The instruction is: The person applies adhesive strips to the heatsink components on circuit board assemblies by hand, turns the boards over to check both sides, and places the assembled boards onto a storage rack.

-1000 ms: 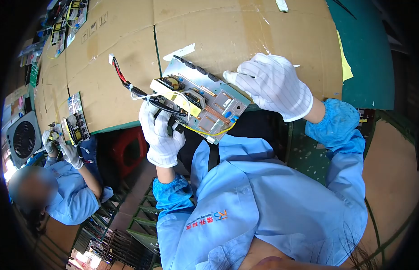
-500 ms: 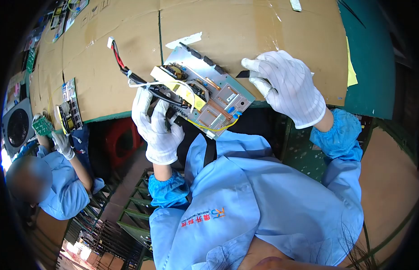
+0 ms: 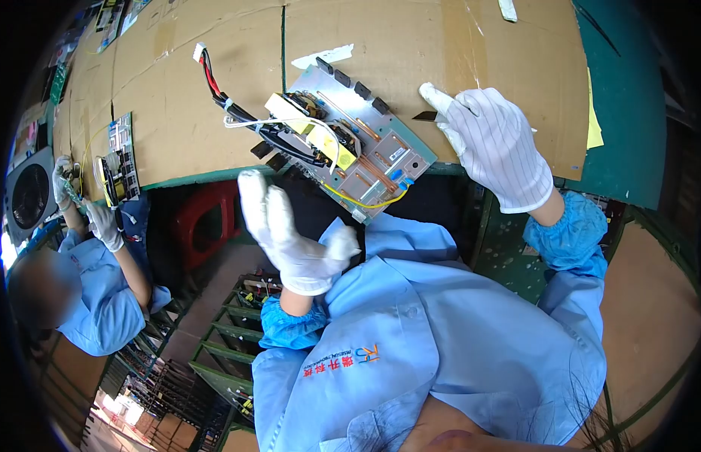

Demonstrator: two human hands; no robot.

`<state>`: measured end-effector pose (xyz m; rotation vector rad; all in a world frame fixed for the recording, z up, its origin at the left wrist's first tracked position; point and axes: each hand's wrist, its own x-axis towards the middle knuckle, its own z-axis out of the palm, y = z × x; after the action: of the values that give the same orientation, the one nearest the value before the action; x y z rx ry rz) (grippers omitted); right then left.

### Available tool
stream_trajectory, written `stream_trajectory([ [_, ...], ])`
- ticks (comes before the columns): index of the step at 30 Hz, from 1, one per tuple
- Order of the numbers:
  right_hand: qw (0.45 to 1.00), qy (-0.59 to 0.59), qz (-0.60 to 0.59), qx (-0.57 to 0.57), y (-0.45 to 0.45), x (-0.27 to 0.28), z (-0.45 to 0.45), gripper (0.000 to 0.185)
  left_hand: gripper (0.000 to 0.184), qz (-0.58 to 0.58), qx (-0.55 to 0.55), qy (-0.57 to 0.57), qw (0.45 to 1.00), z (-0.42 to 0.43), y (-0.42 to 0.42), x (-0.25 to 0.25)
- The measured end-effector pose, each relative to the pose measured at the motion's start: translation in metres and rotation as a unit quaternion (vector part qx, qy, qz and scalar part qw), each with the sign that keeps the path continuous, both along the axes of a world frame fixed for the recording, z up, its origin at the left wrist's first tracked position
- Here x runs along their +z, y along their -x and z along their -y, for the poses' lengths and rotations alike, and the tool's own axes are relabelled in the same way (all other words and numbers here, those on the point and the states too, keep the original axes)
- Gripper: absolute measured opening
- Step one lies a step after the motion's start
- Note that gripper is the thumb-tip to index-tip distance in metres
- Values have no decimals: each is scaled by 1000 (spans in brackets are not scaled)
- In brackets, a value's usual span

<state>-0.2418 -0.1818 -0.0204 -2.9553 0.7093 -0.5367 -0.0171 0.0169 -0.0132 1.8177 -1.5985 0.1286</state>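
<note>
A circuit board [image 3: 399, 154] with yellow transformers, black parts along its edges and a yellow wire lies tilted at the cardboard-covered table's front edge, partly overhanging it. From it a black cable bundle [image 3: 249, 120] runs up and left to a white connector [image 3: 199, 53]. My left hand [image 3: 294, 241], in a white glove, is off the board, below its left edge, fingers stretched and thumb apart. To the right of the board, my gloved right hand [image 3: 494, 143] pinches a small dark flat piece [image 3: 424, 116] between thumb and fingers; its kind is unclear.
At the left a co-worker in blue [image 3: 105, 294] handles a green board, with another circuit board [image 3: 123, 158] close by on the table edge. A grey fan-like unit [image 3: 30, 197] and a red stool [image 3: 207, 222] are near. White tape [image 3: 324, 56] sticks to the cardboard [image 3: 200, 98].
My left hand has let go of the board and cable, moving down toward my body with its fingers straightened. The right hand has shifted slightly right, still pinching the dark piece.
</note>
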Motion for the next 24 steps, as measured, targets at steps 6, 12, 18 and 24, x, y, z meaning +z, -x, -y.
stream_trajectory([
  [6,989,-114,89,24,-7,7,7,43,108,54,-30,-79,995,16,13,-10],
  [12,994,-41,51,87,-4,5,1,40,117,108,-55,-117,986,17,-7,-4],
  [18,994,-74,40,69,5,14,-35,35,117,94,-71,-90,989,18,-7,-12],
  [24,987,-120,92,-47,6,5,-77,18,115,52,-61,-109,991,17,0,-10],
])
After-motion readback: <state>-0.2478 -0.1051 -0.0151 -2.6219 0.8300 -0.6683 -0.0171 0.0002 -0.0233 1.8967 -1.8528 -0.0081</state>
